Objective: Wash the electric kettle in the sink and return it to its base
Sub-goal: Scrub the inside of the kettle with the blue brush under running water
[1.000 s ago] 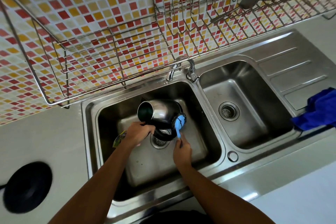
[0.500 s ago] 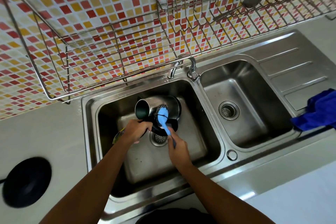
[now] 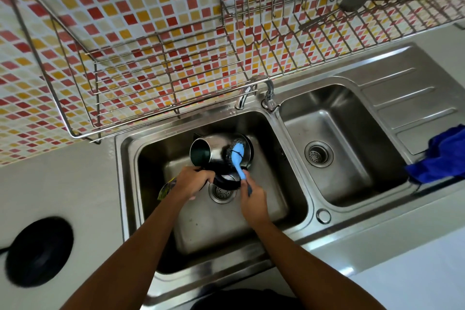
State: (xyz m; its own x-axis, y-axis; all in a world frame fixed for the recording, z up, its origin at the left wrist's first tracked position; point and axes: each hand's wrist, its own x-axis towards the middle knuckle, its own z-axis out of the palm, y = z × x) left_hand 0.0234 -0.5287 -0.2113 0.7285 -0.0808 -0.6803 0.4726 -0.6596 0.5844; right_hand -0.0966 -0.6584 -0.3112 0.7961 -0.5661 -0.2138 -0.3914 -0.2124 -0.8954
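Lying sideways over the sink (image 3: 130,158), the kettle (image 3: 214,150) is gripped by the left hand (image 3: 190,182); a brush (image 3: 237,158) is clenched in the right hand (image 3: 254,200) against its side.

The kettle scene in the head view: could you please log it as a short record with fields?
kettle: on its side over the left sink basin, mouth towards the left
left hand: grips the kettle's black handle
right hand: holds a blue brush against the kettle body
kettle base: on the counter, left of the sink
blue cloth: on the drainboard at right

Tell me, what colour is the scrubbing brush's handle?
Light blue, seen in the head view: the brush in the right hand.
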